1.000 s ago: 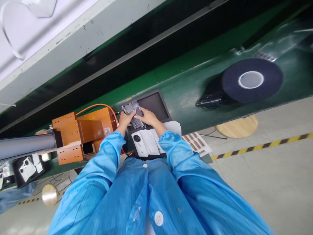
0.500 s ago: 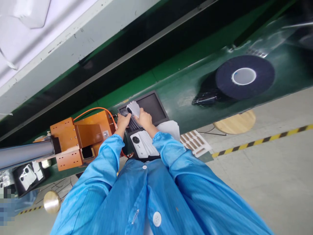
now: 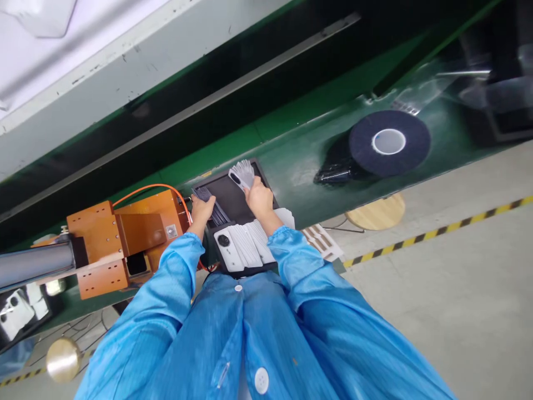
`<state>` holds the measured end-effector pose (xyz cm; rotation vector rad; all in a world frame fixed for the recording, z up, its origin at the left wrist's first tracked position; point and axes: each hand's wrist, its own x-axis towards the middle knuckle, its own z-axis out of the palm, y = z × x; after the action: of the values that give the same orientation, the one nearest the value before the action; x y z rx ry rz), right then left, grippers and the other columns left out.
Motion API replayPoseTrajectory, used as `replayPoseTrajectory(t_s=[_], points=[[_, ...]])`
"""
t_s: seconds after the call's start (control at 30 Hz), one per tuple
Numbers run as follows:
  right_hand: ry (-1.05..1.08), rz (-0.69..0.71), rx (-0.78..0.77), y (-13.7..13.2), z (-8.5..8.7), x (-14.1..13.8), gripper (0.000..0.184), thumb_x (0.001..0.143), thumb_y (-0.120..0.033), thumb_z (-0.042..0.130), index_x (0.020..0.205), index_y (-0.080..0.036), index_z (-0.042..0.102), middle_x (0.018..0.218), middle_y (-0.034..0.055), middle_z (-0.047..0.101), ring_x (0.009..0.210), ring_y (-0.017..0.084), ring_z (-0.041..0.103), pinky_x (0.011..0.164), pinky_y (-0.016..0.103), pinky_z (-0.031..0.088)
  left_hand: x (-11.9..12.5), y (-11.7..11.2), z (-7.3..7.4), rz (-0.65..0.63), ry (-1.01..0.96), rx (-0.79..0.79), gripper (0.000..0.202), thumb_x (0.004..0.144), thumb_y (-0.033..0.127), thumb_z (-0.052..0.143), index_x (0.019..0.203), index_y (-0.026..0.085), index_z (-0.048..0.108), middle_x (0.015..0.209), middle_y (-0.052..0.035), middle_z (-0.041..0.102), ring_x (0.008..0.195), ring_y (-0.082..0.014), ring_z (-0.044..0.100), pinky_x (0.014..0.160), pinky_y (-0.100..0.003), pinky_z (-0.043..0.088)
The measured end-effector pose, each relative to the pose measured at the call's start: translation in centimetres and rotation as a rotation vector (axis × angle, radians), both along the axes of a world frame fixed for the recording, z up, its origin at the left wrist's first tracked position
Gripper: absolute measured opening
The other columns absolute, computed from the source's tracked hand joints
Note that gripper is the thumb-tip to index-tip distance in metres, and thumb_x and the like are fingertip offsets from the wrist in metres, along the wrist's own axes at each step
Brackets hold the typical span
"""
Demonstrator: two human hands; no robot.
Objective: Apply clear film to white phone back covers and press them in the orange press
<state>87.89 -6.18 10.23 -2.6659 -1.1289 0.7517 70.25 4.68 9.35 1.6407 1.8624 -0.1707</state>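
My right hand [image 3: 259, 201] is closed on a fanned stack of white phone-back covers [image 3: 242, 173], lifted over the far part of a black tray [image 3: 227, 197]. My left hand [image 3: 202, 210] rests on a dark grey stack of covers [image 3: 207, 198] at the tray's left side, fingers curled on it. A row of white covers with a camera hole [image 3: 239, 246] lies in the near part of the tray, just in front of my blue sleeves.
An orange fixture [image 3: 120, 236] with an orange cable stands left of the tray on the green bench [image 3: 300, 161]. A large dark film roll [image 3: 389, 143] sits at the right. A grey bar [image 3: 33, 264] juts in from the left. Below are a round wooden stool [image 3: 377, 212] and yellow-black floor tape.
My right hand has lifted the white covers out of the dark stack and carried them up and to the right. My left hand stays on the dark stack.
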Motion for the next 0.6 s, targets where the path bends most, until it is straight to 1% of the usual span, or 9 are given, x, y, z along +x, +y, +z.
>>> replayPoseTrajectory(t_s=[0.07, 0.1, 0.17, 0.2, 0.23, 0.3, 0.4, 0.47, 0.6], points=[[-0.014, 0.001, -0.021, 0.4, 0.0, 0.0, 0.050, 0.110, -0.035, 0.053, 0.150, -0.007, 0.044, 0.125, 0.0251, 0.073, 0.114, 0.033, 0.077, 0.096, 0.038, 0.059, 0.2, -0.1, 0.2, 0.022, -0.005, -0.023, 0.109, 0.094, 0.057, 0.066, 0.175, 0.009, 0.010, 0.160, -0.0255, 0.057, 0.106, -0.0316, 0.080, 0.077, -0.037, 0.068], [-0.015, 0.001, -0.033, 0.7, -0.1, -0.1, 0.057, 0.108, -0.034, 0.056, 0.155, -0.006, 0.039, 0.127, 0.0256, 0.072, 0.113, 0.033, 0.078, 0.096, 0.038, 0.059, 0.2, -0.1, 0.4, 0.027, -0.004, -0.029, 0.111, 0.094, 0.055, 0.066, 0.175, 0.007, 0.007, 0.160, -0.0260, 0.056, 0.108, -0.0319, 0.080, 0.078, -0.037, 0.067], [-0.015, -0.006, -0.049, 1.3, -0.5, -0.6, 0.076, 0.104, -0.032, 0.063, 0.165, -0.005, 0.027, 0.133, 0.0273, 0.069, 0.114, 0.033, 0.077, 0.096, 0.038, 0.060, 0.4, -0.3, 0.9, 0.019, 0.013, -0.018, 0.115, 0.093, 0.053, 0.067, 0.175, 0.005, 0.002, 0.159, -0.0267, 0.058, 0.119, -0.0341, 0.077, 0.090, -0.039, 0.066], [-0.016, -0.013, -0.046, 1.5, -0.8, -0.7, 0.082, 0.103, -0.032, 0.065, 0.168, -0.006, 0.023, 0.137, 0.0280, 0.068, 0.115, 0.033, 0.077, 0.096, 0.039, 0.061, 0.6, -0.4, 1.1, 0.011, 0.027, -0.005, 0.116, 0.093, 0.052, 0.067, 0.175, 0.004, 0.000, 0.158, -0.0272, 0.059, 0.126, -0.0358, 0.074, 0.099, -0.041, 0.063], [-0.018, -0.019, -0.037, 1.7, -1.0, -0.9, 0.084, 0.103, -0.033, 0.064, 0.169, -0.007, 0.021, 0.138, 0.0282, 0.067, 0.115, 0.033, 0.077, 0.096, 0.039, 0.061, 0.7, -0.6, 1.3, 0.002, 0.042, 0.010, 0.118, 0.093, 0.051, 0.068, 0.174, 0.003, -0.003, 0.157, -0.0279, 0.060, 0.132, -0.0375, 0.070, 0.107, -0.044, 0.059], [-0.022, -0.031, -0.013, 1.7, -1.4, -0.9, 0.076, 0.105, -0.034, 0.060, 0.167, -0.007, 0.026, 0.135, 0.0272, 0.069, 0.115, 0.032, 0.077, 0.096, 0.038, 0.061, 1.1, -0.9, 1.6, -0.010, 0.072, 0.035, 0.118, 0.094, 0.049, 0.067, 0.173, 0.001, -0.007, 0.153, -0.0293, 0.062, 0.139, -0.0400, 0.065, 0.115, -0.048, 0.053], [-0.026, -0.036, -0.004, 1.4, -1.6, -0.3, 0.060, 0.108, -0.031, 0.052, 0.161, -0.007, 0.035, 0.124, 0.0246, 0.075, 0.111, 0.032, 0.078, 0.095, 0.037, 0.060, 1.6, -1.3, 1.8, -0.013, 0.101, 0.058, 0.117, 0.095, 0.047, 0.064, 0.172, 0.000, -0.011, 0.148, -0.0304, 0.065, 0.137, -0.0413, 0.066, 0.116, -0.051, 0.051], [-0.034, -0.040, -0.005, 1.1, -1.5, 0.1, 0.057, 0.107, -0.029, 0.052, 0.158, -0.007, 0.037, 0.121, 0.0241, 0.077, 0.110, 0.033, 0.078, 0.095, 0.038, 0.061, 1.9, -1.6, 1.8, -0.010, 0.112, 0.072, 0.116, 0.095, 0.047, 0.064, 0.172, 0.000, -0.011, 0.148, -0.0310, 0.065, 0.136, -0.0419, 0.067, 0.115, -0.052, 0.051], [-0.048, -0.045, -0.006, 0.7, -1.1, 0.3, 0.056, 0.107, -0.026, 0.048, 0.158, -0.006, 0.036, 0.122, 0.0238, 0.076, 0.110, 0.034, 0.078, 0.095, 0.040, 0.061, 2.0, -1.9, 1.7, -0.014, 0.121, 0.085, 0.116, 0.095, 0.047, 0.063, 0.172, 0.001, -0.010, 0.150, -0.0308, 0.064, 0.134, -0.0424, 0.068, 0.113, -0.052, 0.051]])
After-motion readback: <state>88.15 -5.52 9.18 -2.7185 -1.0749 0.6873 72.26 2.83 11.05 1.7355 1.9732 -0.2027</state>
